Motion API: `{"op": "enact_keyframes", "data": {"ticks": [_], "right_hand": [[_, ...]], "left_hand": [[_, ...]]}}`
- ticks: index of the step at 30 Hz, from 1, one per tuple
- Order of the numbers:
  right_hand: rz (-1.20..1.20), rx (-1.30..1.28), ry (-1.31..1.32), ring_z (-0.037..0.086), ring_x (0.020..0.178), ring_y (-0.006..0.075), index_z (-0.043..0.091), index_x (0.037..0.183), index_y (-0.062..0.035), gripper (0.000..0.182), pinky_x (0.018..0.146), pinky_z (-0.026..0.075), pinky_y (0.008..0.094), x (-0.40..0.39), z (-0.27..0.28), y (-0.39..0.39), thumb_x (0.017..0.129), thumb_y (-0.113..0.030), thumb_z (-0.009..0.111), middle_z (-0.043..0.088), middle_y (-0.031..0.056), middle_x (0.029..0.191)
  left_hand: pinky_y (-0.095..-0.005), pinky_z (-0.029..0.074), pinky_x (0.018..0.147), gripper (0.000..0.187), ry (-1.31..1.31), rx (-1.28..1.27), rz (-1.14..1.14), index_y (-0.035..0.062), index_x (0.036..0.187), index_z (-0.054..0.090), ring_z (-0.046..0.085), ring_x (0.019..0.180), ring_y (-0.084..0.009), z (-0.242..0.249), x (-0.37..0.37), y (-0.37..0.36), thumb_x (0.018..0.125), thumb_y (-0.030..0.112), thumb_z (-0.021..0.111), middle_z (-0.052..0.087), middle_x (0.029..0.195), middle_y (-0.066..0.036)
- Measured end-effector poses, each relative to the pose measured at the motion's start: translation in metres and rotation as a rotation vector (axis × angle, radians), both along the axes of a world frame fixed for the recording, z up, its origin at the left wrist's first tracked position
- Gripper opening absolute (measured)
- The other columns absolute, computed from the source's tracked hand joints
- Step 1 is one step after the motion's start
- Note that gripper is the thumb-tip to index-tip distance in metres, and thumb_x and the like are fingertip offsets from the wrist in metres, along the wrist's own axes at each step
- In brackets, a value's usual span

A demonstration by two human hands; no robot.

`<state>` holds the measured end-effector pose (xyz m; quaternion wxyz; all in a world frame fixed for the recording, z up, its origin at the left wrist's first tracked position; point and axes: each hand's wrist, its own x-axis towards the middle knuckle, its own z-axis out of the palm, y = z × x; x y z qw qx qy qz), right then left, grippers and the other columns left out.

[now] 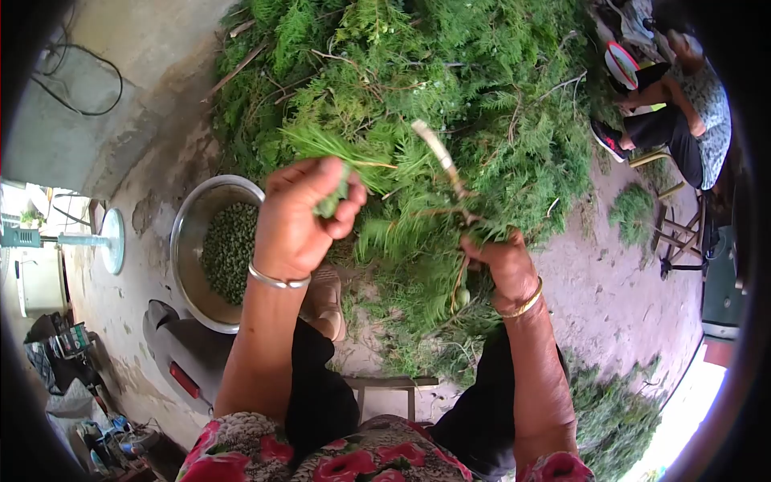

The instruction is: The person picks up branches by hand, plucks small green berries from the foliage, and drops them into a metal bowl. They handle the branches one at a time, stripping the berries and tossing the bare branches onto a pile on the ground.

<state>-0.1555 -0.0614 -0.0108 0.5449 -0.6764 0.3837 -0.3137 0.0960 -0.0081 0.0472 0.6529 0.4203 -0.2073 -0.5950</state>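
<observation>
My left hand (301,217) is closed in a pinch around a small green conifer sprig (336,149), its feathery leaves blurred above the fingers. A leafy conifer branch (438,149) with a pale cut end is gripped in my right hand (506,269); green fronds hang from it near my knee. Just left of my left forearm stands a metal basin (178,241) partly filled with small round green cones (229,253). Directly beyond both hands rises a large heap of cut conifer branches (418,72).
A person (711,104) sits at the upper right with a red-rimmed bowl (621,66). Nearby stands a wooden folding stool (679,241). Loose greenery (618,418) lies at lower right. To the left are a pedestal fan base (114,241) and a cable (120,80).
</observation>
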Motion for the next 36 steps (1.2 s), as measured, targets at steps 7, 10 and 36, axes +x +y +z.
{"op": "enact_keyframes", "data": {"ticks": [7,10,36], "right_hand": [[-0.343,0.769,-0.435,0.057,0.064,0.0116,0.064,0.093,-0.0016,0.017,0.059,0.047,0.0256,0.008,0.013,-0.005,0.076,-0.004,0.068,0.063,0.0045,0.078],[-0.281,0.727,-0.327,0.059,0.074,0.0123,0.064,0.096,-0.002,0.024,0.066,0.048,0.027,0.018,0.028,0.001,0.073,-0.002,0.071,0.066,0.0065,0.086],[-0.729,0.624,-0.501,0.056,0.071,0.0147,0.059,0.098,-0.0017,0.022,0.064,0.046,0.029,-0.006,0.008,-0.015,0.078,-0.001,0.068,0.063,0.0048,0.087]], "left_hand": [[-0.0206,0.035,0.039,0.009,-0.757,0.13,-0.184,-0.0003,0.079,0.062,0.046,0.046,-0.0041,-0.004,-0.076,0.009,0.081,0.007,0.065,0.057,0.056,-0.001],[-0.0241,0.039,0.043,0.01,-0.915,-0.15,-0.16,-0.0014,0.082,0.061,0.048,0.048,-0.0062,-0.03,-0.084,0.006,0.08,0.006,0.067,0.058,0.058,-0.004],[-0.0317,0.054,0.049,0.021,0.401,0.007,-0.26,-0.0033,0.093,0.058,0.06,0.072,-0.0206,-0.029,-0.048,-0.009,0.084,0.015,0.053,0.059,0.088,-0.019]]}}
